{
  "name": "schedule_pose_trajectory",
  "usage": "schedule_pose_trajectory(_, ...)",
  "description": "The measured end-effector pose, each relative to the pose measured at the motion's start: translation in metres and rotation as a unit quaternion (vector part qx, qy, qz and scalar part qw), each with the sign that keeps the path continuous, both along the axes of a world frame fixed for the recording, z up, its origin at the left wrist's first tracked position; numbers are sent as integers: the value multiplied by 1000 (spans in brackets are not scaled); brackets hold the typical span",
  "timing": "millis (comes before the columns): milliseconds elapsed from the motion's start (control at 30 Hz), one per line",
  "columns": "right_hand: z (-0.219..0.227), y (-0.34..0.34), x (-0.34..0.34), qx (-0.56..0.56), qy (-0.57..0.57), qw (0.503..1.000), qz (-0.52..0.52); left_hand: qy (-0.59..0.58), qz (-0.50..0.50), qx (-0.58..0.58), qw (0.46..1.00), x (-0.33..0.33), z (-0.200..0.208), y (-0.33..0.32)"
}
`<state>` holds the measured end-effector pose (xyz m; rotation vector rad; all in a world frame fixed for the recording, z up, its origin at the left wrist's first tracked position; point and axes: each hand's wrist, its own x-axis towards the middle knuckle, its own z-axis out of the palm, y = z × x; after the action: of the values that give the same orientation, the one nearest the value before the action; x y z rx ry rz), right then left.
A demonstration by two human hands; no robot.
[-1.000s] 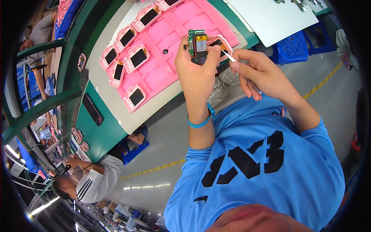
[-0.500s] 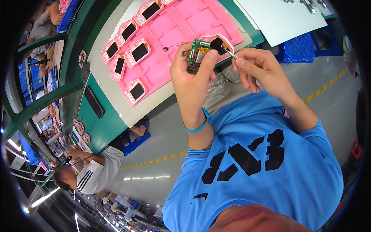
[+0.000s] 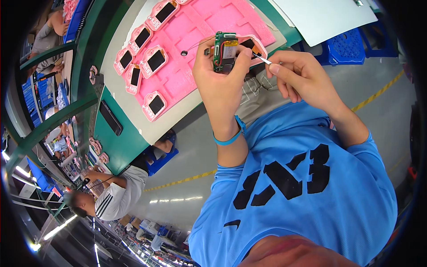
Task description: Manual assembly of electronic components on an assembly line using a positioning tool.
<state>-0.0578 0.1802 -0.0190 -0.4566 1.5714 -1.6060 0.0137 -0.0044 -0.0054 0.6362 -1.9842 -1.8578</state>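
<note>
My left hand [image 3: 218, 86] is closed on a green circuit board [image 3: 217, 55], raised on edge, with a silver battery [image 3: 228, 52] and red wire on it. Thin dark wires run from the board to a small round black part [image 3: 184, 53] over the pink tray. Just right of the board is a pink case [image 3: 263, 41] with a black screen and an orange patch, partly behind my left thumb; I cannot tell whether that hand also holds it. Pinched in my right hand [image 3: 300, 78] are tweezers [image 3: 264, 59], their dark tip at the case beside the orange patch.
Several pink cases with black screens, one [image 3: 155, 60] among them, lie on the pink foam tray [image 3: 204, 26] and its left side. A dark phone [image 3: 110, 117] rests on the green table [image 3: 126, 151]. Blue stools [image 3: 342, 46] stand right; a co-worker [image 3: 122, 198] sits lower left.
The board has tipped more upright and moved slightly up in the view with my left hand. The tweezers' tip has shifted slightly at the case, where more orange shows.
</note>
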Motion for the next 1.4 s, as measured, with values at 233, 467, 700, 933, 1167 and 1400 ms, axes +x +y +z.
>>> schedule_pose_trajectory(233, -2, -1, 6, -26, -34, 999, -22, -4, 5, 3, 1000, -2, -1, 3)
schedule_pose_trajectory(467, -3, -1, 4, -11, -27, 1000, 2, 10, 10, 5, 1000, -1, -4, 3)
schedule_pose_trajectory(700, -8, -2, 3, -50, -38, 997, -32, -4, -11, 49, 999, 15, 4, -6)
schedule_pose_trajectory(933, 0, -6, 12, -20, 72, 994, -85, -43, -82, 124, 988, 23, 3, -7)
schedule_pose_trajectory(1167, -2, -7, 14, 9, 170, 979, -116, -37, -87, 145, 985, 21, -2, -6)
schedule_pose_trajectory(1400, 1, -6, 12, 25, 221, 970, -103, -33, -81, 137, 987, 20, -6, -5)
